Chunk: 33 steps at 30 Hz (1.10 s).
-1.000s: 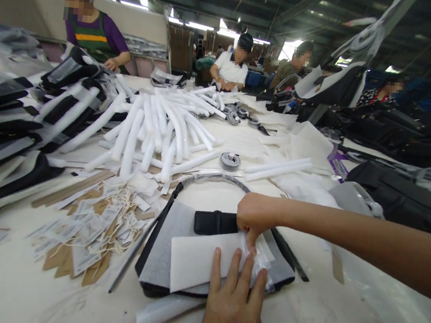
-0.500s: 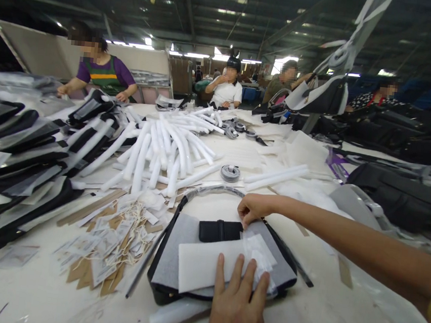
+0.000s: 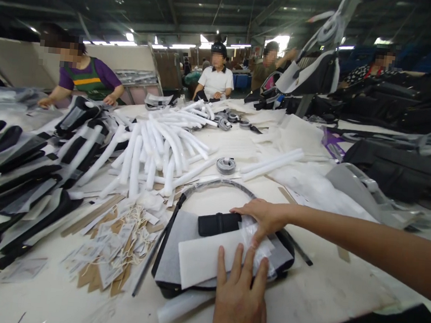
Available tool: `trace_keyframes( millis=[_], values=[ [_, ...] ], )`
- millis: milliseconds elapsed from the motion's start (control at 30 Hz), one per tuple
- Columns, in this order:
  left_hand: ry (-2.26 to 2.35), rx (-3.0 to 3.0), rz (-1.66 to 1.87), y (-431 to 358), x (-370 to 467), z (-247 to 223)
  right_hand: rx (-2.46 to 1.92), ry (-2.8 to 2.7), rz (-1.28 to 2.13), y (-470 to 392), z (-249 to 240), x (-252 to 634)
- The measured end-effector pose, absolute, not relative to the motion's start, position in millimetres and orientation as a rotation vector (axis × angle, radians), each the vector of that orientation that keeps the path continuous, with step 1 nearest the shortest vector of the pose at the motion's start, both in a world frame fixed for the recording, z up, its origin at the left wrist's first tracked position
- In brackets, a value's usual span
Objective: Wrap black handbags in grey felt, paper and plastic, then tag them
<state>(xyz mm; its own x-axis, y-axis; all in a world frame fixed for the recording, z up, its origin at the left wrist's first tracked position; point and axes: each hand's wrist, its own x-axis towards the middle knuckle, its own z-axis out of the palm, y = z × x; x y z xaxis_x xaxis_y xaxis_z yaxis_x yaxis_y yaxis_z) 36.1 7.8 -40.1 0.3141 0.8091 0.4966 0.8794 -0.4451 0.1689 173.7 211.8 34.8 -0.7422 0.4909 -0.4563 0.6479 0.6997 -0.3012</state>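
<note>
A black handbag (image 3: 166, 283) lies flat in front of me, a grey sheet (image 3: 178, 229) over its face and its wrapped handle (image 3: 228, 183) arching away from me. A black leather piece with a strap (image 3: 217, 224) shows near its top. A white foam sheet (image 3: 202, 262) and a crumpled clear plastic packet (image 3: 267, 255) rest on it. My left hand (image 3: 242, 298) is open, its spread fingers lying on the foam sheet and packet. My right hand (image 3: 261, 216) is open at the bag's upper right, its thumb over the packet and its fingertips by the black piece.
Hang tags with strings (image 3: 115, 253) are heaped to the left, beside stacked black bags (image 3: 24, 204). White foam tubes (image 3: 159, 146) are piled beyond, near a coiled strap (image 3: 226, 165). Another black bag (image 3: 397, 171) lies right. Co-workers sit across the table (image 3: 140, 311).
My right hand has opened from a closed pinch, its thumb now stretched down over the packet. My left hand stays on the foam sheet. The view has shifted slightly.
</note>
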Motion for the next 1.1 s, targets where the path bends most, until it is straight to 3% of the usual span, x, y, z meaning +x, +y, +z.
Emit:
trace_keyframes(
  millis=[267,567,933,1100],
  values=[
    [-1.633,-2.485,-0.798,7,34,-39,0.963,2.667,-1.025,223,16,184],
    [-1.635,-2.432,-0.841,5,34,-26,0.960,2.644,-0.880,187,37,200],
    [-1.633,-2.465,-0.760,7,35,-31,1.162,2.739,-0.935,170,18,197],
    [-1.599,-2.561,-0.721,5,26,-23,1.288,2.918,-0.793,150,20,206]
  ],
)
